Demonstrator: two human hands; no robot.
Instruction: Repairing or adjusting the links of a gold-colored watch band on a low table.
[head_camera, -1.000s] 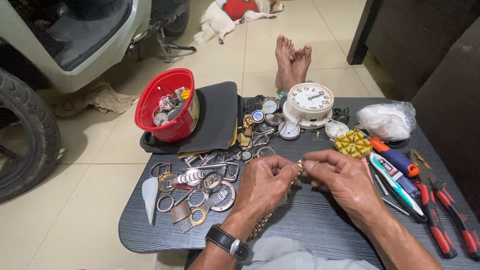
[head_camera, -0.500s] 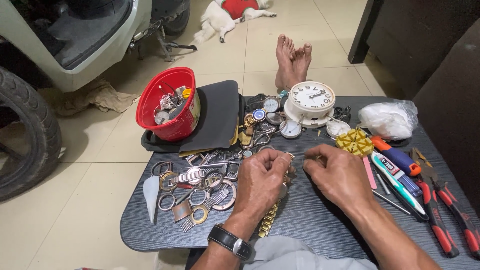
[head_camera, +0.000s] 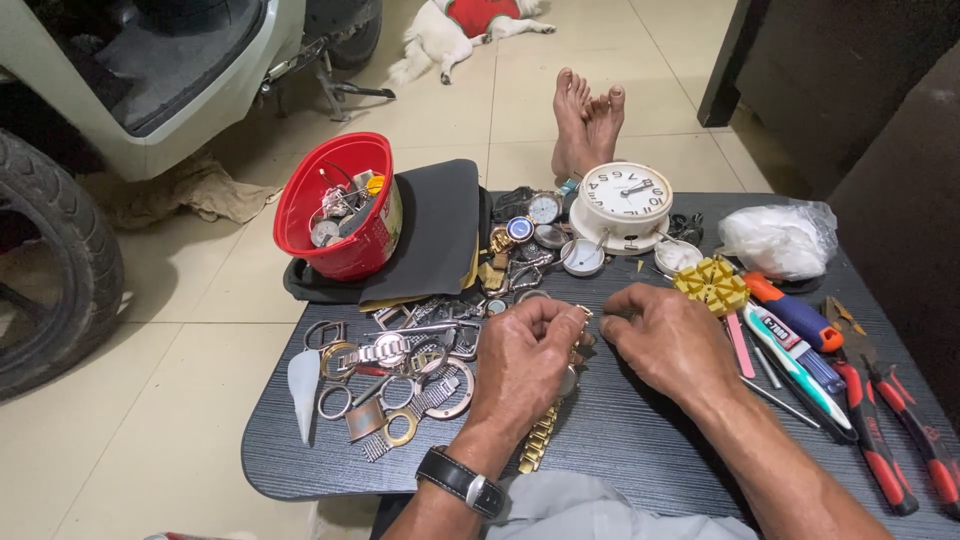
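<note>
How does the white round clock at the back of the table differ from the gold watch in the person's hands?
The white clock stands alone at the table's far edge, untouched; the gold watch is held in the left hand, with the right hand close by. The clock's dial shows plainly; the watch's is hidden, only its gold link band hanging out. Both rest over the dark table.

Glossy gold metal watch band (head_camera: 540, 440), matt dark wood-grain table (head_camera: 640, 440), shiny red plastic bowl (head_camera: 340, 215).
</note>
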